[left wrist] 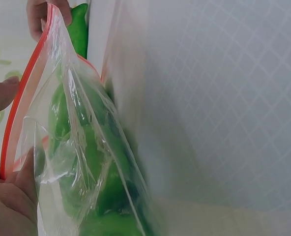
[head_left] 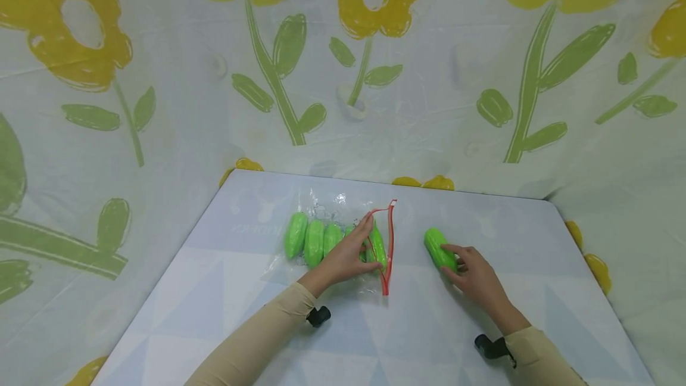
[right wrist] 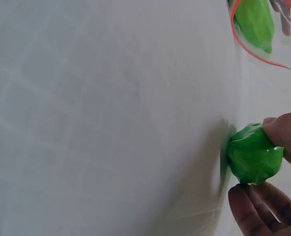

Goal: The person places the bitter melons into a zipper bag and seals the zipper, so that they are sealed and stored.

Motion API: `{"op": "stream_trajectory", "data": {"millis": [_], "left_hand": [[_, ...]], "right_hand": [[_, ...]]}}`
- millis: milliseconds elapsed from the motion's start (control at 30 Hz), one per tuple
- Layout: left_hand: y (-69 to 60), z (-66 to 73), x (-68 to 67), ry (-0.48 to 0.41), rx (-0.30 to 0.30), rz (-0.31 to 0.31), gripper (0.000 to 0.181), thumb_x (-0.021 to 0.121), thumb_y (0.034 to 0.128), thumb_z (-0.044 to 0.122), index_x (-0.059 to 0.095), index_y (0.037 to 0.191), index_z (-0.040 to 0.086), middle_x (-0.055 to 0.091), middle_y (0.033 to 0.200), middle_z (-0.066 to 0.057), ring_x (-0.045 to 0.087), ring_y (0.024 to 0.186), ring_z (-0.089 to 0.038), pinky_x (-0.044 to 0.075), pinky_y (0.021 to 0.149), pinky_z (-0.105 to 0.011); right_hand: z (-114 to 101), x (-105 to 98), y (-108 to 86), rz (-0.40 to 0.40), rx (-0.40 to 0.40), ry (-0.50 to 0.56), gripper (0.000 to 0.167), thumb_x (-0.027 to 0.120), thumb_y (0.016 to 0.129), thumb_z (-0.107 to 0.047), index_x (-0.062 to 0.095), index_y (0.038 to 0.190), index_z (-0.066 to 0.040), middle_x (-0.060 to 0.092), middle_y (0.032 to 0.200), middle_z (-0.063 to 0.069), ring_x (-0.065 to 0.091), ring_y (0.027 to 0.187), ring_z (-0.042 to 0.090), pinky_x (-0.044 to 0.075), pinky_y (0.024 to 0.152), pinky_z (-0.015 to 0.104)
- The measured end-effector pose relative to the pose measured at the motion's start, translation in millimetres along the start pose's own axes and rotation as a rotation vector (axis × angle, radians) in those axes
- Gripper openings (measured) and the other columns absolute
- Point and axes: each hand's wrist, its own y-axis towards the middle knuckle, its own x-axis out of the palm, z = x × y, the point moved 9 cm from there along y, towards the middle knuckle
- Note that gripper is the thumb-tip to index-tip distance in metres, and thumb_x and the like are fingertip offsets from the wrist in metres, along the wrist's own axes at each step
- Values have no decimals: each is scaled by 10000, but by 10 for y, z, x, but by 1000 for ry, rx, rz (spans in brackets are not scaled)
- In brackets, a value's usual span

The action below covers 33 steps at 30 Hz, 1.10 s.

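A clear zip bag (head_left: 387,237) with a red seal lies on the table, its mouth toward the right. Several green cucumber-shaped pieces (head_left: 296,236) sit side by side inside it. My left hand (head_left: 345,255) spreads thumb and fingers across the gaping mouth, touching the red rim (left wrist: 12,118) in the left wrist view. Plastic glare partly hides how the fingers meet the bag. To the right, my right hand (head_left: 474,276) pinches another green cucumber-shaped piece (head_left: 438,249) between thumb and fingertips. Its ridged, glossy end (right wrist: 253,156) appears in the right wrist view, low by the table.
The pale table (head_left: 418,338) has a triangle pattern. A flower-print curtain (head_left: 418,130) stands behind it and along both sides. Black wrist camera mounts (head_left: 319,316) show below each hand.
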Motion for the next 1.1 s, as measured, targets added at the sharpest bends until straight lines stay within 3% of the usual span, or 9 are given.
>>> {"op": "stream_trajectory", "data": {"millis": [233,433,833,1000,1100], "left_hand": [[2,8,-5,10,9,2,1116,836,868,269,51,1649,136,28,1715,-65,634,1222,-287,534,981,-267],[9,12,-5,26,24,6,1113,838,866,271,63,1645,93,42,1710,-109,645,1204,-295,536,985,-287],[4,1,-5,29,16,5,1118,842,861,285,65,1647,118,32,1714,-55,646,1207,-286,519,1016,-301],[-5,22,-25,64,16,11,1116,840,861,313,68,1648,135,34,1711,-15,654,1193,-250,422,1132,-365],[-1,25,-28,66,19,15,1108,842,859,307,84,1646,120,54,1710,-28,658,1186,-249,426,1130,-372]], "right_hand": [[-4,1,-11,-6,-7,20,517,767,916,-181,596,1396,-96,578,1286,221,654,976,318,601,750,436],[7,21,-9,-24,-5,29,532,760,917,-177,572,1408,-94,615,1268,210,650,963,294,585,705,383],[-16,9,-19,-17,-12,50,556,763,919,-181,559,1429,-99,606,1283,212,655,952,289,584,711,378],[-92,-16,-19,-4,-77,110,547,757,927,-151,559,1436,-116,605,1309,197,663,978,298,597,732,386],[-158,-9,-11,3,-144,131,550,768,917,-128,569,1430,-130,610,1328,164,666,994,268,604,804,396]]}}
